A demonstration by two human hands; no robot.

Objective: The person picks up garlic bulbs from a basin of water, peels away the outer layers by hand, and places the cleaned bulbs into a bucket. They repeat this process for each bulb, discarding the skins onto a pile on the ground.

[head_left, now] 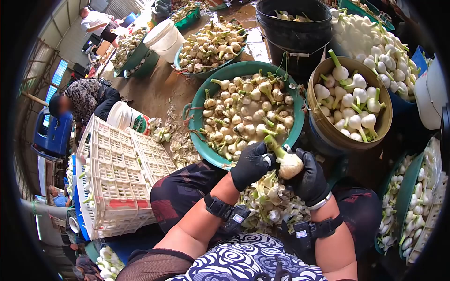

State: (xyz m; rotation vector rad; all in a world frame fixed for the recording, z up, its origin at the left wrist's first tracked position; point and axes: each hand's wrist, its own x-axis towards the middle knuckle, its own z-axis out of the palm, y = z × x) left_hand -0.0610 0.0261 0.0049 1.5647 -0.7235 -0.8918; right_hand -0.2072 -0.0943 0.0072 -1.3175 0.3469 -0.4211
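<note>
A garlic bulb point(290, 166) with a green stem is held between my two hands, above a heap of peelings point(276, 201) between my knees. My left hand point(253, 164), in a black glove, is closed at the stem. In a black glove too, my right hand point(310, 178) has its fingers wrapped against the bulb's right side. Just beyond them is a green basin point(196, 140) with many bulbs in cloudy water. To its right stands a tan bucket point(318, 124) holding whiter, peeled bulbs.
White plastic crates point(122, 178) stand at the left, near a white bucket point(121, 114). Behind are a black bucket point(295, 37) and another full basin point(211, 47). More bulbs lie at the right. A person point(86, 98) bends at the left.
</note>
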